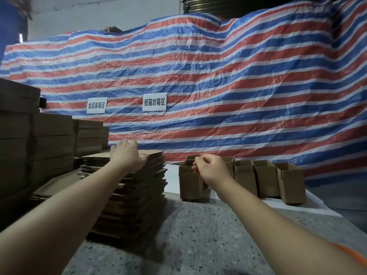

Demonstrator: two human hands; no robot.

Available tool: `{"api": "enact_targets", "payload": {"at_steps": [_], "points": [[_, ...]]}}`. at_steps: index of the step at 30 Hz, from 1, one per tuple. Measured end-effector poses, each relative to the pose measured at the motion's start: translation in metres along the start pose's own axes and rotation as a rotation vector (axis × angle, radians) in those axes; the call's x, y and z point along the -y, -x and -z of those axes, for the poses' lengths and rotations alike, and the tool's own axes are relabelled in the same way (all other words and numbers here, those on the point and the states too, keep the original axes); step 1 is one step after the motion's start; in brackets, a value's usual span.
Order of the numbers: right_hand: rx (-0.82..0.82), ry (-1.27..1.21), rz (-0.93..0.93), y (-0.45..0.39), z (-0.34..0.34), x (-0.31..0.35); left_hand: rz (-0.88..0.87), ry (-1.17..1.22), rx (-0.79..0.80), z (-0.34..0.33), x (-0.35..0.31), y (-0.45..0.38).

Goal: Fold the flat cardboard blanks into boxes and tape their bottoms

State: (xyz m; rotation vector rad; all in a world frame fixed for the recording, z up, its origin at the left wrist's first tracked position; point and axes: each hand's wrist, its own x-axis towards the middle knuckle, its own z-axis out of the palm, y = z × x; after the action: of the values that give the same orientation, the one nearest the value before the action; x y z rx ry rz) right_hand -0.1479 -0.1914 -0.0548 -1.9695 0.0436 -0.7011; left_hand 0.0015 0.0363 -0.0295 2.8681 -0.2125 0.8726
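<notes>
A tall stack of flat cardboard blanks [137,187] stands on the speckled floor left of centre. My left hand [127,154] lies on the top blank of the stack, thumb at its near right edge; whether the fingers curl over the far edge is hidden. To the right, a row of several folded open-topped boxes [264,179] stands on a white sheet. In front of the leftmost box [189,183], my right hand [210,168] hovers with its fingers loosely curled and nothing visible in it.
Higher stacks of brown cardboard [35,147] fill the left side. A red, white and blue striped tarp [218,86] with two paper signs hangs behind everything. Speckled floor [198,235] stretches in front of the stack and boxes.
</notes>
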Motion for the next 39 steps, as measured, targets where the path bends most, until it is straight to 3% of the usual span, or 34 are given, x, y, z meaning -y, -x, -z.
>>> {"api": "enact_targets", "payload": {"at_steps": [5,14,17,21,25,29,34,39], "points": [[0.037,0.026,-0.012,-0.011,-0.015,-0.007,0.002,-0.081,0.278,-0.015,0.012,-0.007],[0.031,0.077,-0.118,-0.01,-0.014,-0.034,0.027,-0.097,0.155,-0.025,0.0,0.017],[0.016,0.077,-0.132,-0.009,-0.008,-0.036,-0.062,-0.12,0.009,-0.017,0.0,0.021],[-0.015,0.082,-0.127,-0.011,0.004,-0.029,-0.241,0.18,-0.308,0.001,-0.004,0.024],[-0.068,0.132,-0.093,-0.019,0.022,-0.015,-0.383,0.433,-0.464,0.033,-0.022,0.031],[-0.138,0.145,-0.047,-0.03,0.044,0.0,-0.446,0.55,-0.538,0.067,-0.042,0.036],[-0.222,0.076,-0.055,-0.04,0.076,0.02,-0.403,0.801,-0.614,0.109,-0.067,0.047],[-0.346,-0.08,-0.068,-0.038,0.11,0.028,-0.277,1.081,-0.488,0.133,-0.087,0.061]]}}
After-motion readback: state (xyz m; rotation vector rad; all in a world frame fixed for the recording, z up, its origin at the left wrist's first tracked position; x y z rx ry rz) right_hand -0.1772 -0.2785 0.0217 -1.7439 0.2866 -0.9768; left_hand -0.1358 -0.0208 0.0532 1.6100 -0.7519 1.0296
